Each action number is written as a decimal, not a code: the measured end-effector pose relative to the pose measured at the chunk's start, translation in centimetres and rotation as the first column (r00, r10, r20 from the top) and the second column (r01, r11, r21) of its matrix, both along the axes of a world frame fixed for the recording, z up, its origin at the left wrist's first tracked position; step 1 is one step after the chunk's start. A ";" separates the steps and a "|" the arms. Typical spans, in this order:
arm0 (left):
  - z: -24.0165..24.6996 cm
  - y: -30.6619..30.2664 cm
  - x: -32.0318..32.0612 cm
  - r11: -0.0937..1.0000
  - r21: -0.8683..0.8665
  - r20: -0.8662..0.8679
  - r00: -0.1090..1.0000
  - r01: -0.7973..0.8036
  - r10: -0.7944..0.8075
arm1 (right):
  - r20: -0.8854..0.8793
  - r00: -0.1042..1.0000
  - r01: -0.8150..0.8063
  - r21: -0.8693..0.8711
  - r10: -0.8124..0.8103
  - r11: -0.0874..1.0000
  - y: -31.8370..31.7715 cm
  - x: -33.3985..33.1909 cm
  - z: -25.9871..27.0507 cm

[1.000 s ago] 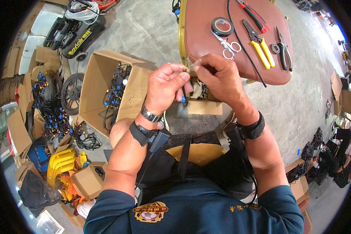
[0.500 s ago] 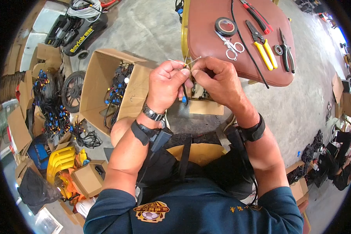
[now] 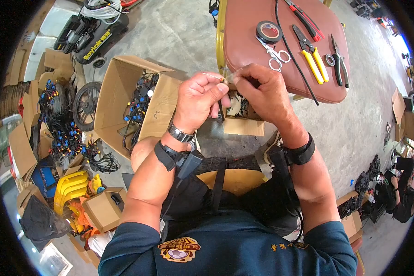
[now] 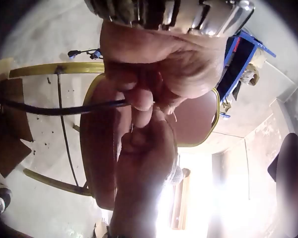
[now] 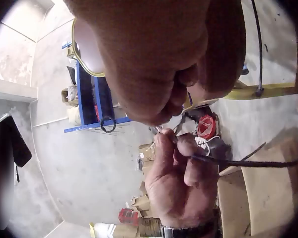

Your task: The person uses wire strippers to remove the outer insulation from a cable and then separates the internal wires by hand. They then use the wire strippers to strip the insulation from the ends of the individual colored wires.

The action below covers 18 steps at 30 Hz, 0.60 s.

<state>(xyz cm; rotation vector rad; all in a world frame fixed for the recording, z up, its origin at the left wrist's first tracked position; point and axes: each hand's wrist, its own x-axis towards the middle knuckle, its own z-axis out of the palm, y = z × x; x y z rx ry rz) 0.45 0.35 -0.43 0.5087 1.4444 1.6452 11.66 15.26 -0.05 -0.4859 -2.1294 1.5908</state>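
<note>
Cable, black (image 4: 59,110), one length: gripped in my left hand (image 3: 198,102), thumb and fingers closed round it close to its end, the rest trailing away from the hand. Thin wires (image 3: 211,75), pale: coming out at the cable end, between my two hands. Right hand (image 3: 264,94): thumb and forefinger pinch at the wires, close against the left fingertips; the exact strand I cannot tell.

Chair seat (image 3: 244,46), brown, gold-edged: ahead and to the right of the hands. Upon it, from left to right: black tape roll (image 3: 268,32); silver scissors (image 3: 278,59), just nearer the hands than the roll; loose black cable (image 3: 295,57), lying lengthwise and past the near edge; red-and-black tool (image 3: 307,21), farther off; yellow-handled tool (image 3: 313,62); small grey roll (image 3: 329,60); dark-handled pliers (image 3: 338,64), beside that roll.

Large carton (image 3: 106,101), open: left of my left hand, with wiring (image 3: 138,103) and blue connectors inside. Small carton (image 3: 244,127), open: below the hands, partly hidden by them. Black machine (image 3: 92,43), yellow-lettered: farther left, beyond the large carton.
</note>
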 end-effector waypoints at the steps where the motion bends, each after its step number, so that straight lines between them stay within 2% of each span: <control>1: 0.1 -0.1 -0.1 0.998 0.000 0.037 0.998 0.058 -0.058 | 0.015 1.000 0.004 -0.011 -0.004 1.000 0.2 0.0 0.4; 2: 0.2 -0.2 -0.1 0.993 0.001 0.074 0.991 0.115 -0.115 | 0.030 1.000 0.009 -0.022 -0.009 1.000 0.4 0.0 0.7; 5: 0.3 -0.2 -0.1 0.990 0.009 0.111 0.984 0.139 -0.139 | 0.026 1.000 0.005 -0.035 -0.005 0.999 0.2 -0.1 1.0; 8: -0.2 -0.1 -0.2 0.996 0.071 0.068 0.995 0.062 -0.066 | 0.055 0.998 0.039 -0.046 -0.036 0.998 0.1 0.0 1.4; 11: -0.1 0.0 -0.3 0.997 0.076 0.026 1.000 -0.006 0.004 | 0.013 1.000 -0.024 -0.147 0.026 0.989 0.0 -0.1 0.1; 14: -0.1 0.3 -0.2 0.997 0.034 -0.027 0.997 -0.065 0.066 | 0.169 0.977 -0.092 -0.202 0.128 0.975 -0.3 0.3 1.3; 18: -0.1 0.2 0.0 1.000 -0.001 -0.062 0.998 -0.031 0.031 | 0.111 0.987 -0.077 -0.306 0.116 0.949 -0.7 0.3 1.6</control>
